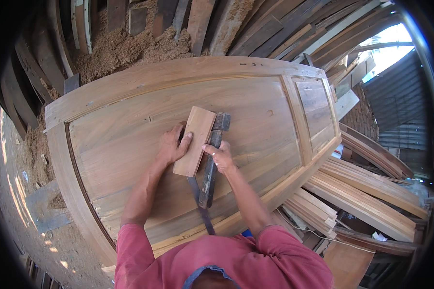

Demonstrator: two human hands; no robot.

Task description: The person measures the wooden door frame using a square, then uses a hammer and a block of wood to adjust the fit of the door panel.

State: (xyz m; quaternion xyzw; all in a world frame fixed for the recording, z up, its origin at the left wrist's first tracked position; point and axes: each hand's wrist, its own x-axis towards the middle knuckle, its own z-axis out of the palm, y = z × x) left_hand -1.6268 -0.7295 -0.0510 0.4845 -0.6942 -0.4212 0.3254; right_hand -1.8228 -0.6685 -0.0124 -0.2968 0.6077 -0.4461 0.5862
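A flat, pale wooden block (196,139) stands over the middle of a large panelled wooden door (246,120). My left hand (172,145) grips the block along its left side, thumb across its face. Against the block's right edge is a hammer, with a dark head (221,122) at the top and a worn handle (209,180) pointing toward me. My right hand (220,157) closes round the handle, its thumb crossing it toward the block. From under the block a narrow dark strip (201,207) runs down to the door's near edge; its upper end is hidden.
Sawdust (120,55) and upright boards (200,24) lie beyond the door. On the right are stacked planks (366,192) close to the door's edge, with corrugated sheeting (400,96) behind. A flat grey sheet (46,207) rests on the ground at left.
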